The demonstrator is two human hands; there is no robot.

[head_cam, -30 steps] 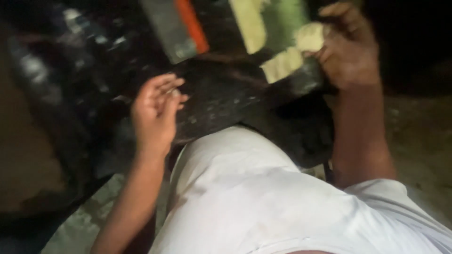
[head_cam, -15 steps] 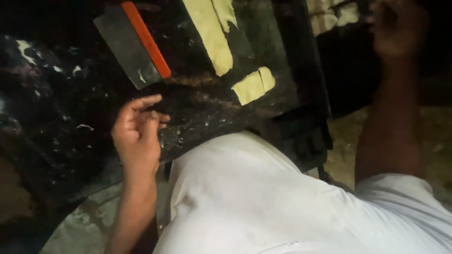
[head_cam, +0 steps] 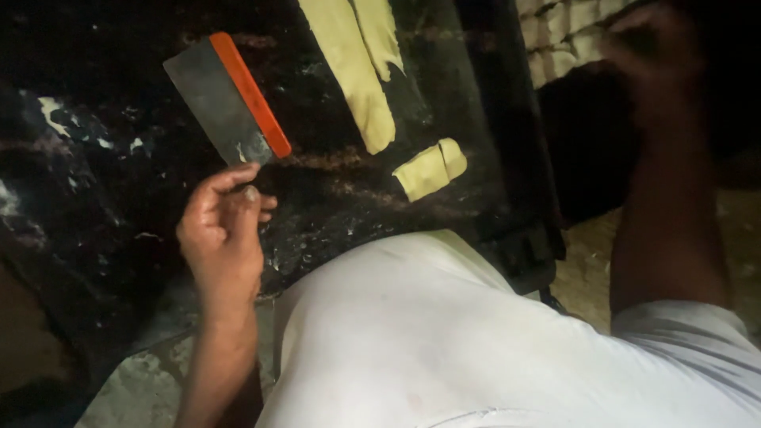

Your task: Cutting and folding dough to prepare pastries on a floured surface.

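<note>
Two hands over a dark worktop with dough strips and a scraper.

The left hand [head_cam: 222, 230] rests on the dark worktop [head_cam: 103, 198], fingers loosely curled, holding nothing, just below the flat scraper [head_cam: 226, 99] with the orange edge. The right hand [head_cam: 658, 63] reaches far right into the dark; its grip is too blurry to tell. Pale dough strips [head_cam: 357, 71] lie in the far middle, and a small cut piece [head_cam: 430, 169] sits nearer.
</note>
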